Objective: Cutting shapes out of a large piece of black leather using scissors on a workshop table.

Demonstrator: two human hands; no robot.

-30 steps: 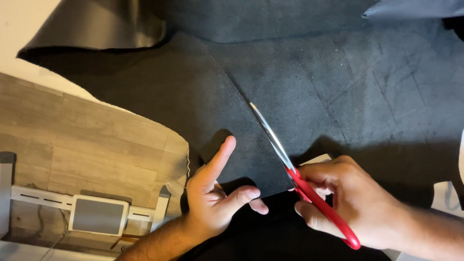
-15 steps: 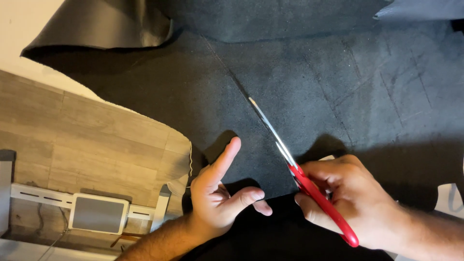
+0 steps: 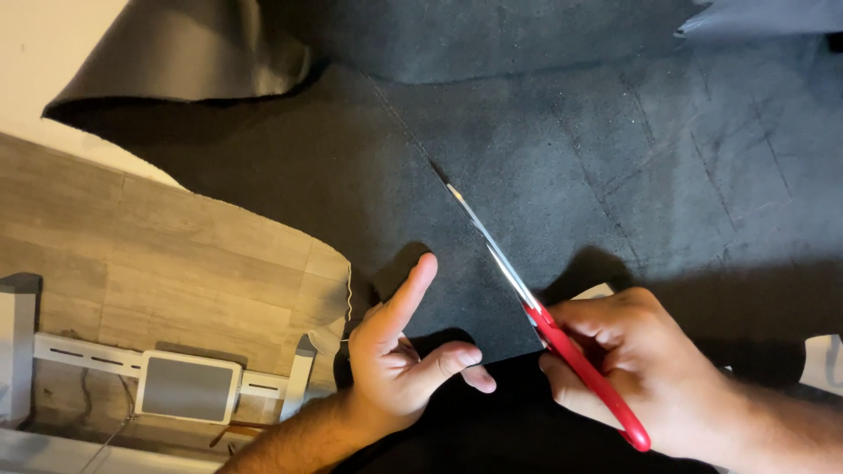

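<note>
Fabric: a dark grey sheet (image 3: pixel 562 175) fills the centre and right of the frame, with a glossy folded flap at upper left and a slit running diagonally down from the upper middle.
Floor: pale wood-look planks (image 3: pixel 167 254) show at left, beside the sheet's curved edge.
Frame: a white metal bracket with a grey square plate (image 3: pixel 189 388) sits at lower left.
Right hand: the right hand (image 3: pixel 650 373), at lower right, is clenched around the scissors' red handles.
Left hand: the left hand (image 3: pixel 399 360), at lower centre, grasps nothing; it is loosely spread, with the forefinger stretched flat on the sheet just left of the slit.
Scissors: the scissors (image 3: pixel 527 303) lie along the slit, blades pointing toward the upper left.
</note>
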